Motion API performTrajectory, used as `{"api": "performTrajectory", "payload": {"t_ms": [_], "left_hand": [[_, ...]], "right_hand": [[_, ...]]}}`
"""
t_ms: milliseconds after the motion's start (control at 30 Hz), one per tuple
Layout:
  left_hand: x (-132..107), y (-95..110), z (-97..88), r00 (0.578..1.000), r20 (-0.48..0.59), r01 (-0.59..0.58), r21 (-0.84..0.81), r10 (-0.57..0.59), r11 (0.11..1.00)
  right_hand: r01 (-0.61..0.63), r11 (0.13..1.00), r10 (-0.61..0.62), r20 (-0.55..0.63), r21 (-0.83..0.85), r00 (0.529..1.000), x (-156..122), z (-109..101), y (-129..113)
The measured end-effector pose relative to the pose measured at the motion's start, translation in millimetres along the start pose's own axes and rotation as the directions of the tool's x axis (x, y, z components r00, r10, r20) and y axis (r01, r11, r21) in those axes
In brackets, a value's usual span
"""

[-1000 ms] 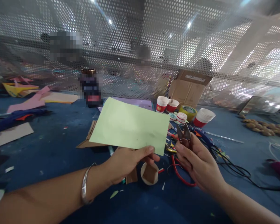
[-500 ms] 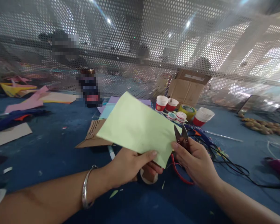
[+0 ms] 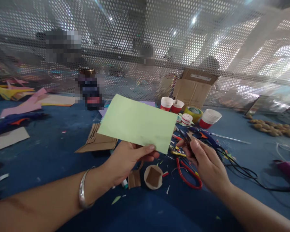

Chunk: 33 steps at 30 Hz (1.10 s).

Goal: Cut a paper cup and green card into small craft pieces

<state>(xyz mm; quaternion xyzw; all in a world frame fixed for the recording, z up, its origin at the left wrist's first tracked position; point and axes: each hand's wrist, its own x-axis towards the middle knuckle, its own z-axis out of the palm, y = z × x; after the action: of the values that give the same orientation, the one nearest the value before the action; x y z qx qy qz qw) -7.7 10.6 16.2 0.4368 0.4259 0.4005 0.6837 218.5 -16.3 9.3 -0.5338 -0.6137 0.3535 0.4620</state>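
My left hand (image 3: 129, 159) pinches the lower edge of a light green paper sheet (image 3: 137, 124) and holds it up flat above the blue table (image 3: 50, 151). A metal bangle sits on that wrist. My right hand (image 3: 206, 164) is closed round small thread snips (image 3: 187, 138), whose blades point away toward the sheet's right edge. Below the hands lie a round cardboard piece (image 3: 154, 177) with a square hole and red-handled scissors (image 3: 188, 175).
Red and white paper cups (image 3: 167, 104), a stack of cups (image 3: 209, 118), a tape roll (image 3: 193, 112) and a cardboard box (image 3: 195, 88) stand behind. Corrugated cardboard (image 3: 98, 140) lies left of the sheet, black cables (image 3: 238, 167) right. Perforated metal screen at the back.
The green sheet has turned back toward level and risen a little. My right hand with the snips has dropped and drawn away from the sheet's edge.
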Motion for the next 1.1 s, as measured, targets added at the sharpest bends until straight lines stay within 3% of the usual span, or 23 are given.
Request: {"api": "performTrajectory", "payload": {"t_ms": [200, 467, 567, 667, 767, 867, 967, 1100], "left_hand": [[1, 0, -2.3, 0.994, -0.100, -0.036, 0.035, 0.040, 0.999], [-2, -1, -3.1, 0.993, -0.106, -0.043, 0.110, 0.055, 0.993], [-3, -2, -2.0, 0.996, -0.073, -0.054, 0.099, 0.061, 0.994], [-1, -2, -2.5, 0.996, -0.068, -0.047, 0.054, 0.051, 0.997], [1, -2, -4.5, 0.997, -0.078, -0.011, 0.012, 0.012, 1.000], [4, -1, -6.0, 0.997, -0.078, -0.015, -0.037, 0.012, 0.999], [5, -1, -6.5, 0.992, -0.118, -0.052, -0.104, 0.040, 0.993], [4, -1, -6.9, 0.991, -0.128, -0.059, -0.111, 0.045, 0.992]], "right_hand": [[0.029, 0.979, -0.009, 0.099, -0.200, 0.995, 5, -4, -5], [-0.008, 0.973, 0.083, 0.320, -0.230, 0.944, 6, -2, -13], [0.025, 0.968, 0.062, 0.337, -0.249, 0.940, 4, -2, -13], [0.058, 0.955, 0.024, 0.270, -0.292, 0.963, 1, -2, -11], [0.150, 0.910, -0.096, 0.156, -0.388, 0.983, -1, -2, -7], [0.199, 0.856, -0.156, 0.129, -0.477, 0.979, 0, -2, -4], [0.167, 0.809, -0.066, 0.194, -0.564, 0.979, 5, -5, -1], [0.157, 0.666, 0.069, 0.270, -0.729, 0.960, 14, -12, 4]]}}
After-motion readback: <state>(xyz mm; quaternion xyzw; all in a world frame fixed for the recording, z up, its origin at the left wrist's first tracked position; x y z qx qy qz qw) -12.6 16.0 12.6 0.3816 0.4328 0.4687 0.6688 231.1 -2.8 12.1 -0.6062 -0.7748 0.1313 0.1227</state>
